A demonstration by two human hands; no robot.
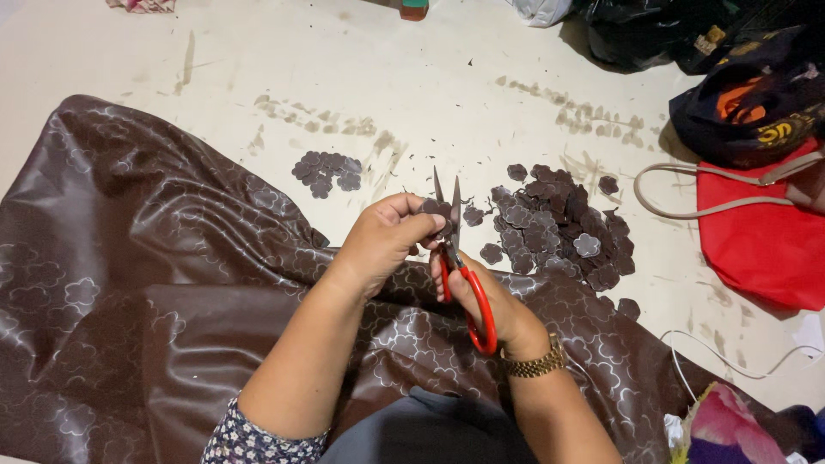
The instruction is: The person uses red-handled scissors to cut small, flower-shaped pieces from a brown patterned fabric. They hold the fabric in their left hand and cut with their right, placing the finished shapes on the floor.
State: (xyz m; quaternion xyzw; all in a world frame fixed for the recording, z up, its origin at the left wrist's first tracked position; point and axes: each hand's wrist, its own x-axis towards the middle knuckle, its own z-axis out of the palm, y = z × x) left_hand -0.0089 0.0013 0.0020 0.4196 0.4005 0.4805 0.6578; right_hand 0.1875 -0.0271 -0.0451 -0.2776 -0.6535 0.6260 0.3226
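Left hand pinches a small brown fabric piece just left of upright, slightly open scissors gripped by the right hand.

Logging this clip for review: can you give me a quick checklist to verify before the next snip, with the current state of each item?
1. Left hand pinches the small brown piece: ok.
2. Right hand has a grip on the red-handled scissors: ok.
3. Blades open around the piece: ok.
4. Left fingertips off the cutting line: cannot tell.
5. Pile of cut pieces lies apart from the hands: ok.
6. Brown patterned fabric away from the blades: ok.
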